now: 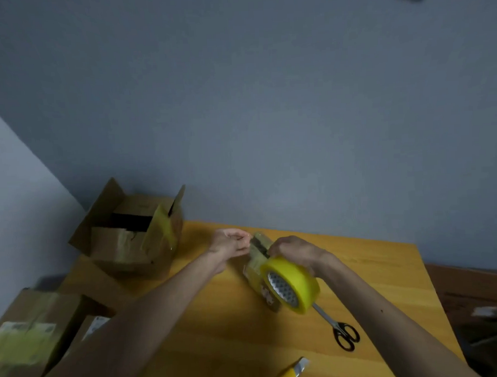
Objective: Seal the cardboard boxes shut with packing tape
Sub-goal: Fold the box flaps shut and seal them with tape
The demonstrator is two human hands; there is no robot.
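Low at far left: closed cardboard box, partly cut off by the frame edge, yellowish tape patches on its top.

Back left: open cardboard box, flaps up, yellowish tape across the right flap and front edge, at the left rear corner of the surface.

Centre: left hand, raised above the surface, fingers curled, pinching the free end of the tape strip. Strip short, stretched between both hands, blurred.

Just right of the strip: right hand, fingers curled over the top of the tape roll, gripping it. Roll yellow, held on edge above the surface, core towards the camera, well apart from both boxes.

Near the front edge: yellow utility knife, lying flat, blade end pointing up and right.

Right of the roll: black-handled scissors, lying flat, blade tips hidden beneath the roll.
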